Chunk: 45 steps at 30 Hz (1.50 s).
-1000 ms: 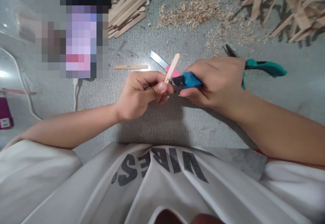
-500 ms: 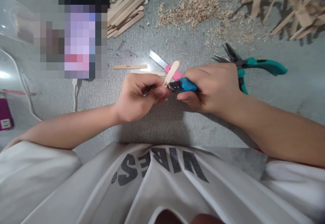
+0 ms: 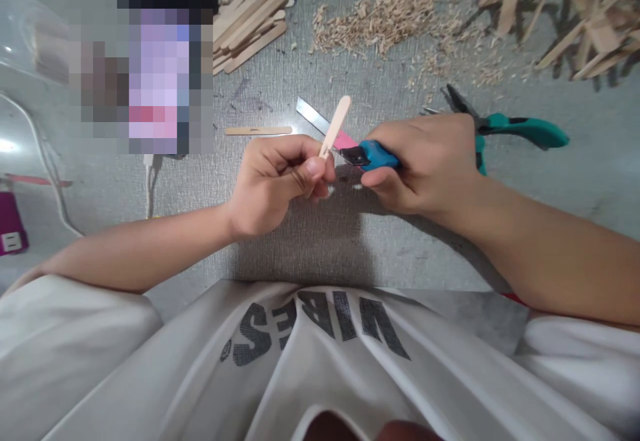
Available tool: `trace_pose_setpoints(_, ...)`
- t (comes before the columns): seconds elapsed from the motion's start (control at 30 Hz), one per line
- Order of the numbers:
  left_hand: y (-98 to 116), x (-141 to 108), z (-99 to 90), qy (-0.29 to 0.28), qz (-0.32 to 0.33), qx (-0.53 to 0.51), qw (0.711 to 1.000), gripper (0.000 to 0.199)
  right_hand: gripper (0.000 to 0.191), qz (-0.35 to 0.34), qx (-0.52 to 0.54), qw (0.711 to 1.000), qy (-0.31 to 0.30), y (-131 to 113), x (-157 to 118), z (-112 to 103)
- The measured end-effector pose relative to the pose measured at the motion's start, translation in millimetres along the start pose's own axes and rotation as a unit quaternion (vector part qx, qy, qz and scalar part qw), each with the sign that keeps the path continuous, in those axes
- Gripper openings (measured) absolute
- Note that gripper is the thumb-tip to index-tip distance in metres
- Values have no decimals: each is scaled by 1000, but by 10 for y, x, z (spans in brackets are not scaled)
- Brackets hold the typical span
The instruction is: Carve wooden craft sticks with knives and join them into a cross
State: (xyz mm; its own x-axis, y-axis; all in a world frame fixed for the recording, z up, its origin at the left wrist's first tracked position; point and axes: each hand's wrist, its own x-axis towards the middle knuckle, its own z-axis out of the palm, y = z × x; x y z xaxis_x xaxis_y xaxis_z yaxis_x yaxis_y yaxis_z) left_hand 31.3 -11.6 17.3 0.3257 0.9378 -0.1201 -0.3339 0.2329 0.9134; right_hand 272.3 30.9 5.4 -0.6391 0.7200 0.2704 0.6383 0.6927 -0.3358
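Observation:
Between thumb and fingers, my left hand [image 3: 280, 181] pinches a pale wooden stick [image 3: 337, 123], which points up and to the right and has a small notch just above the thumb. My right hand [image 3: 425, 161] is wrapped round a blue-handled cutter [image 3: 377, 155]. The cutter's dark tip lies just right of the notch; whether it touches the wood I cannot tell. Behind the hands, a pink knife [image 3: 314, 116] with a long metal blade lies on the table, its handle partly hidden. Another wooden stick [image 3: 259, 131] with a mark at its middle lies left of it.
Green-handled pliers [image 3: 530, 129] lie beyond my right hand. Wood shavings [image 3: 380, 21] and piled sticks [image 3: 600, 31] are at the back, with more sticks [image 3: 255, 21] beside a blurred device [image 3: 157, 74]. A white cable [image 3: 37, 141] runs along the left.
The blue cutter and my right hand have moved slightly right, away from the stick. The held stick is raised and more upright, and my left thumb has shifted up along it.

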Motion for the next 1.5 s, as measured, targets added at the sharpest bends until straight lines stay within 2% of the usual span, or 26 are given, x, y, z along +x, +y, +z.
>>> trace_pose_setpoints(0.13,-2,2,-10,6,-19,-17,1000,49,88,-22,-13,999,41,19,-5,34)
trace_pose_setpoints(0.4,-16,12,-28,-17,-24,-13,999,47,104,57,-20,996,-70,-80,67,-92)
trace_pose_setpoints(0.6,-9,20,-40,-44,-51,-28,997,47,106,66,1,994,-90,-84,80,-131)
trace_pose_setpoints(0.8,-4,50,-42,-84,-82,-61,991,51,99,43,33,996,-65,-43,70,-120)
trace_pose_setpoints(0.97,21,60,-73,-104,-94,-44,989,51,101,60,27,993,-96,-105,107,-178)
trace_pose_setpoints(1.13,68,45,-47,-78,-61,-10,995,54,95,24,40,996,-81,-95,74,-162)
trace_pose_setpoints(1.3,102,41,-21,-85,-3,23,996,54,92,-19,18,999,-37,-94,21,-112)
trace_pose_setpoints(1.4,93,31,-27,-75,13,64,995,55,101,-4,13,999,-45,-121,12,-112)
trace_pose_setpoints(1.5,64,3,-28,-52,55,96,992,52,106,10,16,998,-54,-124,11,-115)
